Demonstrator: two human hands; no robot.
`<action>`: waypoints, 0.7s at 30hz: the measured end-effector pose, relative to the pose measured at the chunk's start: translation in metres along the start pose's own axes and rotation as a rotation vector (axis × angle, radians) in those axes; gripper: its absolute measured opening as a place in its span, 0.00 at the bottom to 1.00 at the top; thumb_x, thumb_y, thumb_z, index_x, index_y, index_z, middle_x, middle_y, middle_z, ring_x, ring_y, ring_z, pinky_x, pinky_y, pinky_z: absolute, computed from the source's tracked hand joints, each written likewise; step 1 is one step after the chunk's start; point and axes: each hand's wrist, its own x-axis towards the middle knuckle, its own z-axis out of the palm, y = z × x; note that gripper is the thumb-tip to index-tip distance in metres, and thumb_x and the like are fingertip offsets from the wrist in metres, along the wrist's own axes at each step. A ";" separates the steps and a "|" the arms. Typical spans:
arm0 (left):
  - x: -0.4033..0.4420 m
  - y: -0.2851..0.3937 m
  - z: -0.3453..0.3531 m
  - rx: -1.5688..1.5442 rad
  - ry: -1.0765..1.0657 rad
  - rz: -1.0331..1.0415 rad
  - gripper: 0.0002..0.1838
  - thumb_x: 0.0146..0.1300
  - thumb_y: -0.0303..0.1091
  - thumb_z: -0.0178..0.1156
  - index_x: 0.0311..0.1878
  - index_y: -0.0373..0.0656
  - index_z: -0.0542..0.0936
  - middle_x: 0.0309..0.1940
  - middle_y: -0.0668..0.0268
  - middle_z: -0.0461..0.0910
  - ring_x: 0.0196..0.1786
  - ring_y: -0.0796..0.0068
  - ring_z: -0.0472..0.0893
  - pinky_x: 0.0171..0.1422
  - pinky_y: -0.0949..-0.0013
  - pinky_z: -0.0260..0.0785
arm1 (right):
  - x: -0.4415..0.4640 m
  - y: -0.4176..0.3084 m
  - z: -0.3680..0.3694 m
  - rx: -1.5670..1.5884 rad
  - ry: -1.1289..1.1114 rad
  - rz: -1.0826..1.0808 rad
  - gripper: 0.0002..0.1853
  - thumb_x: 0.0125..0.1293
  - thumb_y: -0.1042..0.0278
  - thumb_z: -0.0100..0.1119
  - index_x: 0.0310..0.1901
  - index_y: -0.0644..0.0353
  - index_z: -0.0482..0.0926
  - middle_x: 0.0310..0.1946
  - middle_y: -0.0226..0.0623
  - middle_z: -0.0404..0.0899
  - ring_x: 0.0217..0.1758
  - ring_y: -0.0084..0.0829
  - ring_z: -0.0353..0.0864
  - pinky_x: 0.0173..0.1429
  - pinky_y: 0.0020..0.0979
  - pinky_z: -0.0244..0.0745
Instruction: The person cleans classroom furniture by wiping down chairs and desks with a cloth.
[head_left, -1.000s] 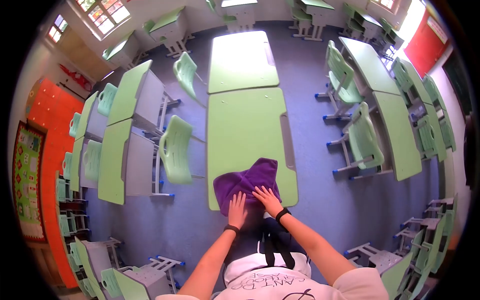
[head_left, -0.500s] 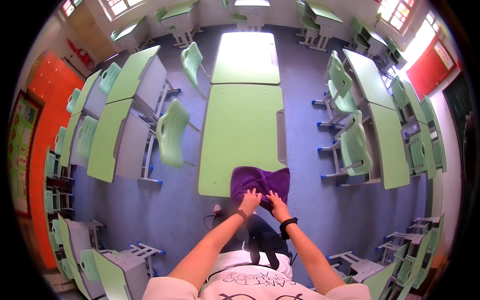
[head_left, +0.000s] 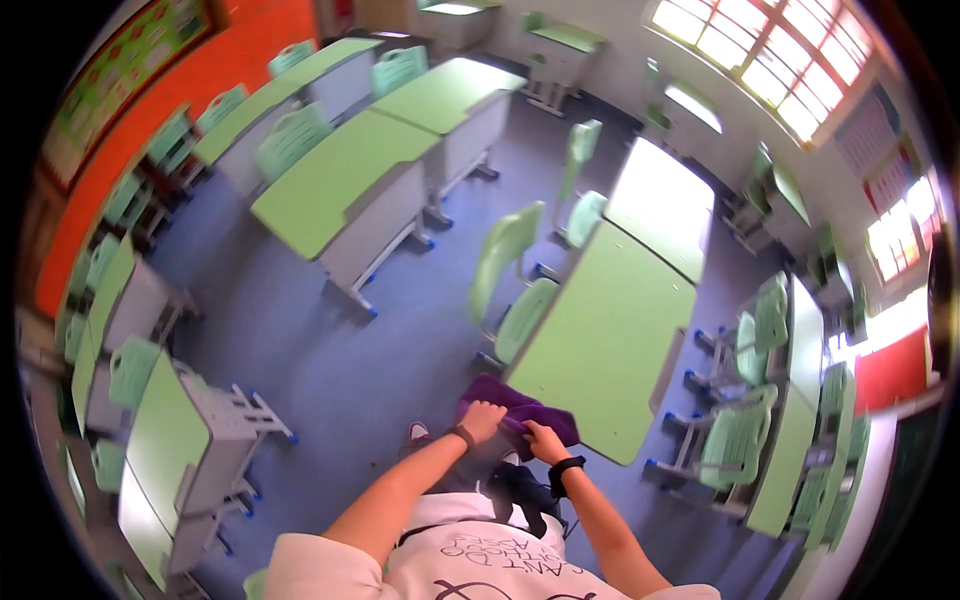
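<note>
Left hand [head_left: 484, 421], right hand [head_left: 545, 442] | both pinching purple cloth [head_left: 557, 423] | drawn to desk [head_left: 608, 335] edge

Green desk [head_left: 600, 340] (rounded corners), purple cloth [head_left: 555, 420] at its near edge, blue floor [head_left: 340, 370] beneath

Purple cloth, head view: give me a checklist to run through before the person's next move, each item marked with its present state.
1. Left hand gripping the purple cloth: ok, fingers curled over it.
2. Right hand gripping the cloth: ok, it holds the near side.
3. Cloth spread flat: not ok, it is bunched and folded.
4. Cloth clear of the nearest desk: cannot tell; it overlaps the near edge in view, but contact is unclear.
5. Hands apart from the chair beside that desk: ok, a visible gap.
6. Underside of the cloth: cannot tell, mostly hidden.
</note>
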 end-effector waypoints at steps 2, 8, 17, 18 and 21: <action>-0.024 -0.048 -0.021 -0.029 0.041 -0.098 0.11 0.54 0.33 0.60 0.41 0.45 0.77 0.35 0.61 0.82 0.44 0.56 0.81 0.46 0.53 0.69 | 0.040 -0.038 0.023 -0.046 -0.060 -0.121 0.16 0.62 0.75 0.56 0.52 0.63 0.75 0.41 0.57 0.80 0.48 0.57 0.79 0.51 0.49 0.73; -0.125 -0.173 -0.086 -0.254 0.183 -0.327 0.13 0.56 0.39 0.56 0.39 0.39 0.76 0.33 0.52 0.82 0.41 0.49 0.81 0.47 0.48 0.70 | 0.142 -0.146 0.090 -0.097 -0.270 -0.325 0.12 0.62 0.76 0.55 0.48 0.64 0.75 0.40 0.56 0.80 0.47 0.59 0.77 0.50 0.50 0.71; -0.252 -0.251 -0.149 -0.511 0.384 -0.718 0.17 0.54 0.43 0.62 0.40 0.40 0.80 0.35 0.51 0.82 0.41 0.46 0.81 0.46 0.50 0.71 | 0.229 -0.290 0.168 -0.076 -0.483 -0.514 0.12 0.65 0.72 0.53 0.50 0.62 0.75 0.40 0.55 0.81 0.47 0.58 0.78 0.50 0.48 0.72; -0.258 -0.260 -0.149 -0.504 0.394 -0.734 0.17 0.53 0.43 0.63 0.39 0.40 0.80 0.35 0.51 0.82 0.41 0.46 0.81 0.46 0.51 0.71 | 0.237 -0.301 0.173 -0.068 -0.509 -0.516 0.12 0.66 0.71 0.53 0.50 0.62 0.75 0.40 0.55 0.81 0.47 0.58 0.79 0.51 0.48 0.72; -0.273 -0.285 -0.152 -0.486 0.395 -0.758 0.17 0.52 0.43 0.64 0.39 0.40 0.80 0.35 0.51 0.82 0.41 0.47 0.81 0.46 0.51 0.72 | 0.260 -0.327 0.185 -0.103 -0.573 -0.627 0.14 0.65 0.67 0.57 0.50 0.61 0.76 0.40 0.53 0.82 0.46 0.56 0.80 0.51 0.46 0.73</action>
